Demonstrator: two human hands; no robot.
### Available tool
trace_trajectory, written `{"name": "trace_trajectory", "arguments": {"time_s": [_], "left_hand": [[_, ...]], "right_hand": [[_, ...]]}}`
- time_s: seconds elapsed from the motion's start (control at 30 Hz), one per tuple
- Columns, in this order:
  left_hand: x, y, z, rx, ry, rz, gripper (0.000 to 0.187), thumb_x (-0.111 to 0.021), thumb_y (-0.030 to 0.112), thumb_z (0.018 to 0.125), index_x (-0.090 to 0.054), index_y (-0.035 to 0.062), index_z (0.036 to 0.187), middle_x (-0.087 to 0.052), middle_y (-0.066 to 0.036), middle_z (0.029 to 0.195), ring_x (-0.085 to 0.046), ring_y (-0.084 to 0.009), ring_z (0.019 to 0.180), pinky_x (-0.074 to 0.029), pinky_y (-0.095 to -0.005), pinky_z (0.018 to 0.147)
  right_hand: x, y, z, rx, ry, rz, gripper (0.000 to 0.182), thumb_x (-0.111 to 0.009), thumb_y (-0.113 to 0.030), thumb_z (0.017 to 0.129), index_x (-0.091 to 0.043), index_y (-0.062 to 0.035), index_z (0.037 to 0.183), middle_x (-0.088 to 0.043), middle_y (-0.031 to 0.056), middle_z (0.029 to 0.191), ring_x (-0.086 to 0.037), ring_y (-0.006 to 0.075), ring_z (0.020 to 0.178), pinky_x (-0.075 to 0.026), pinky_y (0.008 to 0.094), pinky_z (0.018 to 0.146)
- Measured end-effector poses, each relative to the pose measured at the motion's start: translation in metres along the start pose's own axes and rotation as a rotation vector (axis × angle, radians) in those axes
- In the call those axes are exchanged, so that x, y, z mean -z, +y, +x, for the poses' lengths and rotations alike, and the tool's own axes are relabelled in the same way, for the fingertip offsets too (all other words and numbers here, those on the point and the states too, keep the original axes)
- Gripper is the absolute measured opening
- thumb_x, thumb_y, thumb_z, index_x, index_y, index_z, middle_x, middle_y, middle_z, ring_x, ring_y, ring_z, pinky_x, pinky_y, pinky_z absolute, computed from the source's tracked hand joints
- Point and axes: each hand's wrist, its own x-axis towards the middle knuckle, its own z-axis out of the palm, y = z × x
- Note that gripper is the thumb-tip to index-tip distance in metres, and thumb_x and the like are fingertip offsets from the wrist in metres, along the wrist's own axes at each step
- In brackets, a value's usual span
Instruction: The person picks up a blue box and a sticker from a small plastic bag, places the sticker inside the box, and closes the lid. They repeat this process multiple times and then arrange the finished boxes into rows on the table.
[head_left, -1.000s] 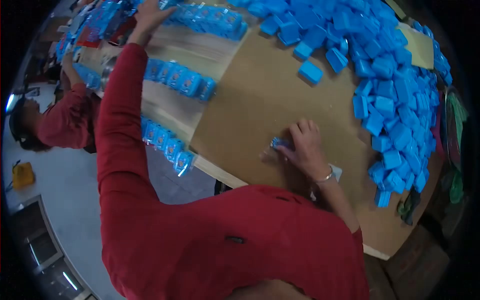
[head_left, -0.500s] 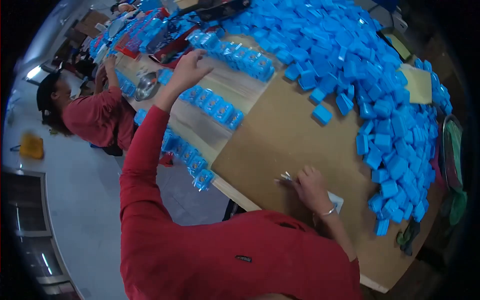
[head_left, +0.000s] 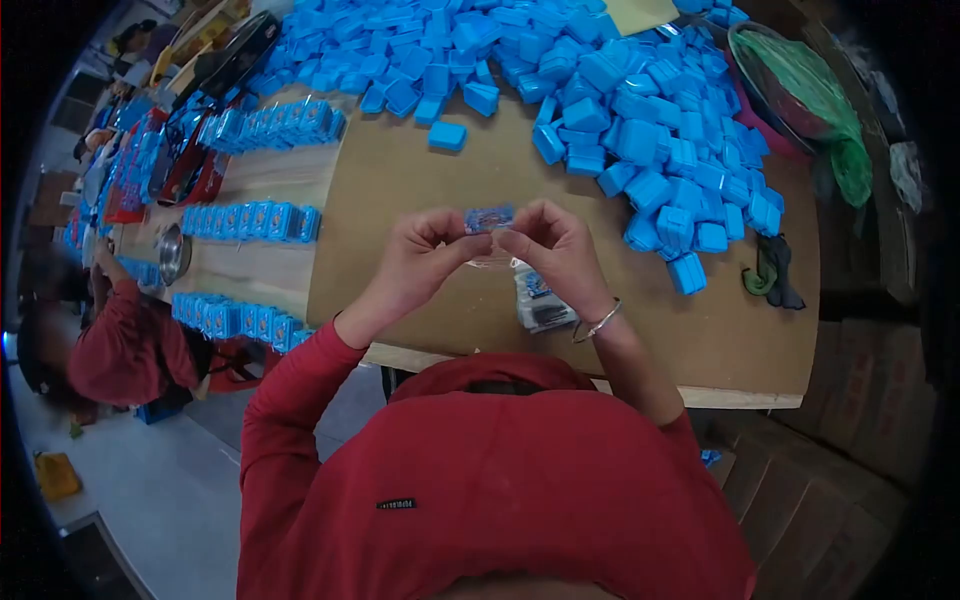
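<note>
Between both hands, over the brown board, is a small printed packet [head_left: 488, 219] with purple and blue colouring and a shiny surface. My left hand [head_left: 412, 262] pinches its left end between thumb and bent fingers. At the other end, my right hand [head_left: 562, 255], with a bracelet on the wrist, has its thumb and fingers closed on it. Just below the right hand lies a small pile of clear-wrapped printed pieces [head_left: 545, 308], partly covered by that hand. A single blue plastic box [head_left: 447, 136] sits on the board beyond the hands.
A large heap of blue boxes [head_left: 640, 130] spreads across the back and right. Rows of filled blue boxes [head_left: 250, 221] stand at the left near a metal bowl [head_left: 174, 254]. Another person [head_left: 130, 340] in red sits at the left. Dark cloth [head_left: 780, 275] lies at the right.
My left hand has come back from the rows at the left to meet my right hand over the board. Both now grip the small packet. The view has turned toward the board.
</note>
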Motion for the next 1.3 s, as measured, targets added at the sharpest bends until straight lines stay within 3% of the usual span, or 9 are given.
{"name": "trace_trajectory", "arguments": {"time_s": [0.3,0.43,0.5,0.63,0.77,0.87,0.93,1.1,1.3], "left_hand": [[-0.070,-0.013,0.034,-0.074,-0.007,0.121,0.013,-0.063,0.012,0.085,-0.066,-0.0006,0.087,-0.062,0.000,0.066,-0.051,-0.0033,0.059,-0.038,-0.0208,0.050],[-0.076,0.019,0.090,-0.127,-0.335,0.422,0.028,-0.064,0.022,0.084,-0.063,0.0037,0.105,-0.064,-0.005,0.099,-0.056,-0.0124,0.093,-0.044,-0.0302,0.082],[-0.076,0.022,0.147,-0.526,-0.292,0.494,0.039,-0.066,0.022,0.079,-0.057,0.0069,0.115,-0.051,-0.012,0.124,-0.047,-0.0228,0.114,-0.036,-0.0361,0.095],[-0.072,0.018,0.265,-0.736,-0.056,1.004,0.062,-0.068,0.014,0.069,-0.046,0.0128,0.127,-0.033,-0.016,0.139,-0.034,-0.0361,0.124,-0.033,-0.0427,0.100],[-0.065,0.001,0.300,-0.587,-0.187,1.018,0.054,-0.071,0.009,0.063,-0.052,0.0105,0.113,-0.051,-0.014,0.111,-0.047,-0.0375,0.105,-0.041,-0.0448,0.086],[-0.063,0.012,0.248,-0.800,0.147,0.939,0.048,-0.074,0.009,0.062,-0.054,0.0095,0.105,-0.052,-0.011,0.098,-0.049,-0.0344,0.094,-0.041,-0.0435,0.078],[-0.049,-0.004,0.194,-0.897,0.318,1.176,0.046,-0.075,0.010,0.063,-0.055,0.0094,0.105,-0.052,-0.012,0.099,-0.050,-0.0315,0.093,-0.039,-0.0415,0.078],[-0.020,-0.101,0.082,-0.487,0.236,1.270,0.045,-0.072,0.020,0.070,-0.054,0.0092,0.109,-0.052,-0.012,0.104,-0.049,-0.0309,0.094,-0.038,-0.0415,0.080],[-0.023,-0.089,0.026,-0.423,0.201,1.099,0.048,-0.066,0.025,0.077,-0.051,0.0065,0.120,-0.047,-0.015,0.119,-0.048,-0.0324,0.103,-0.038,-0.0401,0.088]], "right_hand": [[0.053,-0.008,-0.036,0.124,0.262,-0.156,0.010,-0.068,-0.010,0.081,-0.060,-0.0029,0.082,-0.057,-0.0026,0.070,-0.049,0.0023,0.066,-0.040,0.0190,0.058],[0.085,-0.021,-0.057,-0.075,0.312,0.122,0.009,-0.065,-0.007,0.082,-0.063,-0.0010,0.089,-0.061,-0.0016,0.077,-0.053,0.0037,0.069,-0.043,0.0186,0.062],[0.104,-0.013,-0.066,-0.070,0.311,0.064,0.011,-0.064,-0.007,0.083,-0.063,-0.0006,0.093,-0.062,-0.0008,0.081,-0.056,0.0045,0.074,-0.045,0.0194,0.066],[0.117,-0.011,-0.074,-0.099,0.344,0.050,0.010,-0.064,-0.007,0.084,-0.062,-0.0014,0.091,-0.062,-0.0009,0.082,-0.055,0.0043,0.074,-0.045,0.0197,0.066],[0.122,-0.010,-0.072,-0.112,0.363,0.065,0.009,-0.065,-0.005,0.082,-0.061,-0.0022,0.090,-0.061,-0.0013,0.083,-0.054,0.0039,0.076,-0.045,0.0195,0.066],[0.119,-0.008,-0.067,-0.109,0.379,0.100,0.013,-0.065,-0.004,0.082,-0.059,-0.0024,0.093,-0.061,-0.0011,0.084,-0.054,0.0042,0.075,-0.045,0.0191,0.065],[0.119,-0.002,-0.057,-0.096,0.359,0.105,0.014,-0.065,-0.004,0.081,-0.057,-0.0029,0.093,-0.059,-0.0014,0.084,-0.054,0.0042,0.074,-0.045,0.0187,0.064],[0.106,0.015,-0.029,-0.141,0.256,0.046,0.011,-0.066,-0.006,0.081,-0.057,-0.0041,0.088,-0.059,-0.0023,0.080,-0.054,0.0030,0.072,-0.044,0.0183,0.061],[0.085,0.025,-0.015,-0.130,0.222,0.078,0.012,-0.066,-0.005,0.081,-0.059,-0.0020,0.090,-0.060,-0.0014,0.079,-0.055,0.0039,0.071,-0.045,0.0188,0.062]]}}
